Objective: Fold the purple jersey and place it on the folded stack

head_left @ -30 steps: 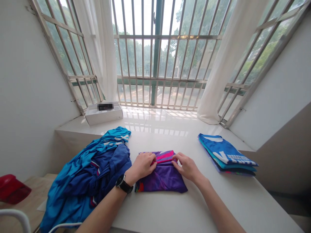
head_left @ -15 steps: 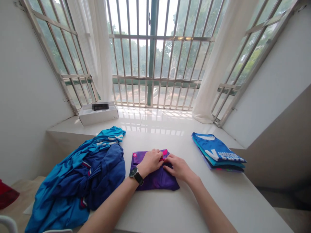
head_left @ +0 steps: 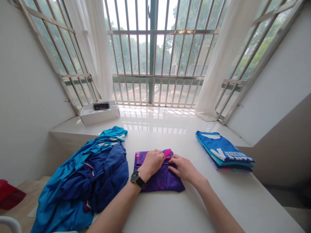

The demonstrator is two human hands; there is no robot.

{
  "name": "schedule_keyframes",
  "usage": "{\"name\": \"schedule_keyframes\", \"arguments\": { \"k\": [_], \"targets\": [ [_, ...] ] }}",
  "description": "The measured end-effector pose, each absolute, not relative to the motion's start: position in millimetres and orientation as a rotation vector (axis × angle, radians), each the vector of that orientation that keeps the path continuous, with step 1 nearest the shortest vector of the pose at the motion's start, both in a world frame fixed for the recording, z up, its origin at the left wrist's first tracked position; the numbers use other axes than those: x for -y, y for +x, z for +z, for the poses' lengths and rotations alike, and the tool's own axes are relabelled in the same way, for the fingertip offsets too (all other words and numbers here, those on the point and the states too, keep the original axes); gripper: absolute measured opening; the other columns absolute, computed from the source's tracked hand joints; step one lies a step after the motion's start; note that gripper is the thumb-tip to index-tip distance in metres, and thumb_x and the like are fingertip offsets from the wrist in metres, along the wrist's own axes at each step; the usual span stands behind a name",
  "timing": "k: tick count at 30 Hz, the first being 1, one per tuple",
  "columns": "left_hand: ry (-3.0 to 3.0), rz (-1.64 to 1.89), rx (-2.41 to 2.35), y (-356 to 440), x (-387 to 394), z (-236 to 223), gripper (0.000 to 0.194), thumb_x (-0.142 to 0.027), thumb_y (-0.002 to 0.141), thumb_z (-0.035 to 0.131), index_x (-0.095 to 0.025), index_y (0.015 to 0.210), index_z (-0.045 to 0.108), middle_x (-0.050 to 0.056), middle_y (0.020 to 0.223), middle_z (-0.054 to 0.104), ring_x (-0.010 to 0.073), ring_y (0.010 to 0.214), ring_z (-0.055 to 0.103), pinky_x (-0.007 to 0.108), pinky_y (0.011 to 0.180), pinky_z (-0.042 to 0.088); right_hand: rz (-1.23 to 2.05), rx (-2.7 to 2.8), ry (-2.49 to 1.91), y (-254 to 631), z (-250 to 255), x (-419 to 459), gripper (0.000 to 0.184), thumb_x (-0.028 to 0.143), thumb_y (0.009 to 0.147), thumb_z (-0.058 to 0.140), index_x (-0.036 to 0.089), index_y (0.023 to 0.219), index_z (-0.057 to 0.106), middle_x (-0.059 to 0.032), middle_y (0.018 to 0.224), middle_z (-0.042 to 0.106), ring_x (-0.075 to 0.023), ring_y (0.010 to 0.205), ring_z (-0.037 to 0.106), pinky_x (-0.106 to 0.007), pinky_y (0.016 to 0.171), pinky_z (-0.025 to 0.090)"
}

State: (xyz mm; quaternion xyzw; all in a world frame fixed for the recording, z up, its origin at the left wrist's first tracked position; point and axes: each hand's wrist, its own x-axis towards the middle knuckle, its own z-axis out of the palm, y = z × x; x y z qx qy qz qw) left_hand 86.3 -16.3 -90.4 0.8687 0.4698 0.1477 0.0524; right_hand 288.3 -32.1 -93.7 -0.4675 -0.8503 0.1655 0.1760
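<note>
1. Head view, the thing in hand: we are seeing a purple printed jersey point(head_left: 161, 183) folded into a flat rectangle, lying on a white sill top point(head_left: 155, 210), midway between the two heaps.
2. Head view, the hands: we are seeing the left hand point(head_left: 153, 163), watch on its wrist, resting on the top fold with fingers curled; whether it is gripping cloth we cannot tell. The right hand point(head_left: 183, 169) is open, fingers laid out, pressing the fold beside it.
3. Head view, the step: we are watching both hands working along the fold, with a pink edge point(head_left: 167, 153) showing above it.
4. Head view, around it: we are noting a heap of blue garments point(head_left: 82, 184) on the left, and a folded blue stack point(head_left: 224, 152) on the right, and a white box point(head_left: 99, 116) by the window.
</note>
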Motion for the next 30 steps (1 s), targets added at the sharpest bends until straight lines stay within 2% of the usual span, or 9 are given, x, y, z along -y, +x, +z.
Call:
{"name": "schedule_keyframes", "arguments": {
  "k": [6,11,16,21,24,30],
  "targets": [
    [2.313,0.739,-1.416,77.4,10.1,-93.4,0.024,-0.03,0.097,0.048,-0.019,0.087,0.068,0.006,0.091,0.07,0.0193,0.087,0.062,0.03,0.081,0.047,0.533,2.373,-1.31,288.6,-92.2,31.2,0.017,0.036,0.086,0.061,0.025,0.095,0.07,-0.0032,0.104,0.067,-0.0181,0.08,0.063,-0.03,0.074,0.049],
    [2.075,0.775,-1.346,74.7,2.5,-98.6,0.03,-0.034,0.092,0.049,-0.016,0.08,0.07,0.004,0.079,0.072,0.0174,0.073,0.063,0.028,0.071,0.046,0.594,2.233,-1.378,288.5,-99.4,23.6,0.024,0.038,0.082,0.066,0.022,0.099,0.069,-0.0021,0.088,0.067,-0.0163,0.07,0.058,-0.031,0.07,0.048],
    [2.002,0.797,-1.329,74.3,0.6,-99.7,0.032,-0.036,0.089,0.049,-0.015,0.08,0.071,0.005,0.077,0.072,0.0175,0.071,0.062,0.027,0.068,0.045,0.674,2.098,-1.317,283.7,-105.9,18.5,0.033,0.039,0.083,0.064,0.02,0.109,0.068,-0.002,0.083,0.069,-0.0166,0.068,0.058,-0.032,0.07,0.049],
    [1.99,0.813,-1.318,74.1,0.5,-98.9,0.032,-0.035,0.088,0.05,-0.015,0.077,0.071,0.004,0.075,0.071,0.0171,0.07,0.061,0.027,0.067,0.044,0.752,2.005,-1.273,274.4,-106.1,20.6,0.033,0.043,0.084,0.061,0.021,0.107,0.07,-0.0014,0.079,0.068,-0.0162,0.066,0.057,-0.031,0.067,0.048],
    [2.031,0.784,-1.334,74.1,0.4,-96.6,0.036,-0.033,0.091,0.045,-0.014,0.074,0.07,0.004,0.072,0.07,0.0165,0.068,0.06,0.027,0.066,0.043,0.809,1.922,-1.283,270.2,-108.3,20.3,0.037,0.044,0.083,0.062,0.02,0.109,0.069,0.0006,0.073,0.065,-0.0147,0.062,0.055,-0.029,0.064,0.046],
    [2.152,0.767,-1.334,72.6,1.4,-95.3,0.032,-0.027,0.095,0.043,-0.016,0.079,0.069,0.004,0.081,0.07,0.0169,0.076,0.062,0.027,0.073,0.046,0.947,1.837,-1.252,267.7,-113.4,16.4,0.036,0.052,0.083,0.061,0.018,0.092,0.069,0.0002,0.072,0.064,-0.0141,0.063,0.054,-0.027,0.061,0.044]
  ]
}}
